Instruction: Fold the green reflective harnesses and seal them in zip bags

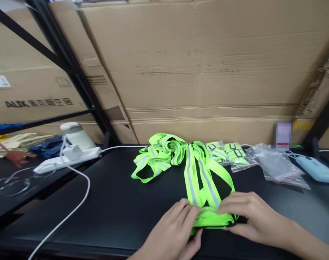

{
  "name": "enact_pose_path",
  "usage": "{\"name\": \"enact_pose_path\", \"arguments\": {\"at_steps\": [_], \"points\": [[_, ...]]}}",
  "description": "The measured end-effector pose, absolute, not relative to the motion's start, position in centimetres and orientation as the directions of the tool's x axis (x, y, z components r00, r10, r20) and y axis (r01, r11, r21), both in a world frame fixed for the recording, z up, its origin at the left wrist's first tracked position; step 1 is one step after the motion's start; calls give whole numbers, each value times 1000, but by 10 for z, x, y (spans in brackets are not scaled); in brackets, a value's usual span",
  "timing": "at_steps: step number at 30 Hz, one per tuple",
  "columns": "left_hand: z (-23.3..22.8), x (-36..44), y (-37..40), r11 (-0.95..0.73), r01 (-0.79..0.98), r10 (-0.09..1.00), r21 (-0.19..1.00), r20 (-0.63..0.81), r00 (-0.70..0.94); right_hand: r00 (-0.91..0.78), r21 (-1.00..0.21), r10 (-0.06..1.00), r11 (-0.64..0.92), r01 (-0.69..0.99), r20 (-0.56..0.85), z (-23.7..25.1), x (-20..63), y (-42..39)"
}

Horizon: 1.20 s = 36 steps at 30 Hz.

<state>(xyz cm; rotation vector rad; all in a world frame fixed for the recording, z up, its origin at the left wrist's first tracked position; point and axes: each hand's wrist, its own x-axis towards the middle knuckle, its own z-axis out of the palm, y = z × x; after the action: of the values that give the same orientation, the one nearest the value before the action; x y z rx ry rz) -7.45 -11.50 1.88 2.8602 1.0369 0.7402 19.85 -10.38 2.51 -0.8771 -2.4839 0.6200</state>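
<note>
A neon green reflective strap vest (199, 180) with grey stripes lies stretched on the black table (118, 202), its near end folded into a thick bundle. My left hand (172, 231) pinches the left side of that bundle. My right hand (248, 215) presses on its right side with fingers over the top. A loose heap of the same green straps (159, 155) lies behind, to the left.
Bagged folded green straps (235, 155) and empty clear bags (275, 164) sit at the back right, beside a light blue device (316, 169). A white power strip (67, 159) with charger and cable (78, 202) lies left. Cardboard boxes (207, 72) form the back wall.
</note>
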Motion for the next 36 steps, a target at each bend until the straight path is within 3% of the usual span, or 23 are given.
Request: {"name": "enact_pose_path", "arguments": {"at_steps": [3, 7, 10, 15, 24, 28, 36], "points": [[36, -77, -105, -649, 628, 750, 429, 226, 621, -609, -693, 771, 544, 473, 189, 24, 196, -90], [46, -80, -95, -413, 742, 874, 527, 0, 486, -557, -858, 830, 308, 410, 32, 18, 191, -68], [44, -83, -93, -368, 741, 885, 562, -31, 464, -610, -918, 793, 228, 324, -18, 16, 189, -58], [43, -86, -86, -436, 606, 821, 665, 19, 570, -627, -913, 778, 228, 339, -39, 15, 189, -48], [42, -85, -37, -451, 508, 744, 734, -6, 668, -637, -736, 771, 438, 516, 13, 19, 188, -32], [48, -79, -17, -444, 474, 643, 760, -98, 760, -621, -690, 769, 531, 492, 149, 20, 188, -42], [40, -68, 10, -495, 477, 619, 727, -90, 780, -747, -280, 554, 832, 479, 368, 9, 188, -59]]}}
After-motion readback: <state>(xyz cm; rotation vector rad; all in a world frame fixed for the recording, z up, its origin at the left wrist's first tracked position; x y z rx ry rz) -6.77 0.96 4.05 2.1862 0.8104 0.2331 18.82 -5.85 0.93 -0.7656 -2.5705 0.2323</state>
